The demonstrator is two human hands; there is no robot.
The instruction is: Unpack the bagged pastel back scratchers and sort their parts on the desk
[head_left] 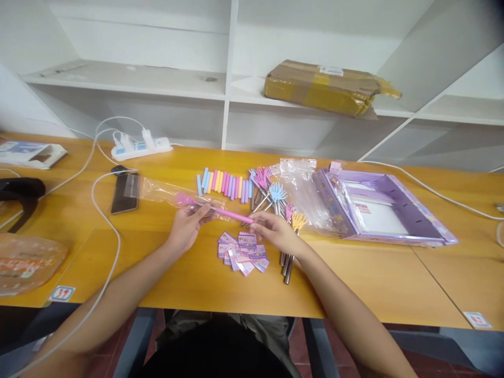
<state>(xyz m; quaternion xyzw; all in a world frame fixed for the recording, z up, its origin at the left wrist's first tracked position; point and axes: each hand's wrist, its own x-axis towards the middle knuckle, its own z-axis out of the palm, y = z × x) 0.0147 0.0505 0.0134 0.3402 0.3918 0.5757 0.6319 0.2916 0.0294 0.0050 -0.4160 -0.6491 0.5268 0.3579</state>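
Note:
My left hand (185,227) pinches a pink back scratcher (232,214) by its shaft, close to the head. Over that head lies a clear plastic bag (159,190), stretching left. At the other end, the fingers of my right hand (271,229) are closed on the tip of the pink grip. Beneath the hands is a pile of small purple printed cards (242,252). Just beyond them lies a row of pastel grip sleeves (224,184). Several back scratchers with blue, pink and yellow heads (277,192) lie about my right hand, some shafts partly hidden by it.
Clear plastic bags (297,191) lie beside an open purple box (423,207). Leftward are a phone (125,193), a power strip (142,148) and a loose white cable (106,231). A taped carton (318,88) sits on the shelf behind the table (354,278).

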